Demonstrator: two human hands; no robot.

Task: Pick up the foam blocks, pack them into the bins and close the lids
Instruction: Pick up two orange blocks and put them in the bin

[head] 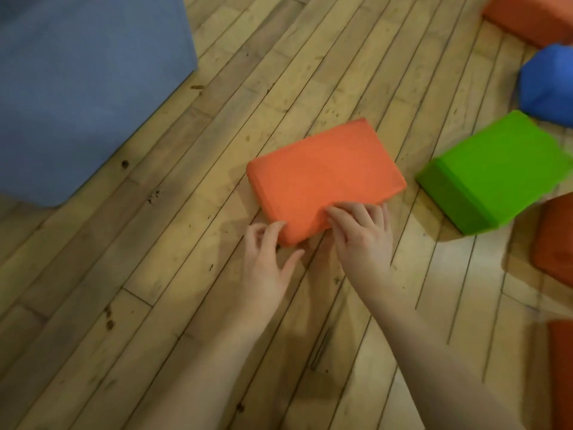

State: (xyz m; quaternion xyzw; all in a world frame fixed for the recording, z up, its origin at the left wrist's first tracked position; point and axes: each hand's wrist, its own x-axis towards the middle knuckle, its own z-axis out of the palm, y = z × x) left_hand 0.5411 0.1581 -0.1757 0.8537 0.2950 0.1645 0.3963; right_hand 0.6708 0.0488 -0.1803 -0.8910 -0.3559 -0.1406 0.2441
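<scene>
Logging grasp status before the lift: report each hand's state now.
Left hand: open, fingertips touching the near corner of the flat orange rectangular foam block, not yet gripping.
Right hand: fingers curled over the block's near edge, gripping it.

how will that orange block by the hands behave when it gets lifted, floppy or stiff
The orange block is a thick slab with crisp edges, so it probably stays stiff. It looks like foam, likely light for its size. Lying flat on the wooden floor, it should not roll.

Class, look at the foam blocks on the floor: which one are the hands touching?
The orange block in the middle; both the left hand and right hand touch its near edge. The green block lies untouched.
</scene>
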